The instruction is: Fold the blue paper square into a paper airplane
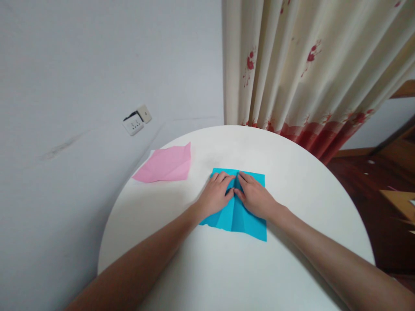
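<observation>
A sheet of blue paper (238,218) lies on the white round table, with a crease running down its middle and fainter fold lines beside it. My left hand (216,192) rests on the left part of the sheet, fingers stretched out and the thumb apart, its tips close to the crease. From the other side, my right hand (256,195) lies on the sheet in much the same way, thumb and forefinger apart. Both thumb tips nearly meet at the crease. The hands cover part of the paper's upper half.
Pink paper (167,164), wrinkled and with a raised corner, lies at the left of the white table (207,263). The wall behind carries a socket (133,124). A cream curtain (292,77) with red patterns hangs at the back right. Wooden furniture (398,203) stands at the far right.
</observation>
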### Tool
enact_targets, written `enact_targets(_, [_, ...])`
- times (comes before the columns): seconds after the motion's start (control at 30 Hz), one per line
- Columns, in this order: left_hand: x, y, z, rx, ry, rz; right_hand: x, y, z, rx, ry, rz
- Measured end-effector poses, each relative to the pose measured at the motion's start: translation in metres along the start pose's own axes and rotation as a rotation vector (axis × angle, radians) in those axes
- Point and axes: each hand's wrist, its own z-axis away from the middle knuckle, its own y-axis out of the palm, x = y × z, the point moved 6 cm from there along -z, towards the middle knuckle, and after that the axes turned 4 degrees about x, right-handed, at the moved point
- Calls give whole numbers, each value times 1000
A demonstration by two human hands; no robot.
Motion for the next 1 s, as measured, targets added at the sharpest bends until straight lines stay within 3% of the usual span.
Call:
enact_targets(0.17, [3, 14, 4, 96, 23, -73, 1, 17, 0, 61, 2, -29])
enact_targets(0.37, [5, 20, 5, 191, -25, -151, -6, 17, -10, 78, -39, -19])
enact_targets(0.6, [2, 23, 15, 157, -155, -219, -4, 13, -14, 85, -103, -71])
enact_targets(0.77, [4, 24, 15, 143, -166, -224, -2, 14, -14, 76, -145, -76])
enact_targets(1.0, [7, 20, 11, 127, -155, -201, -6, 15, -13, 74, -93, -41])
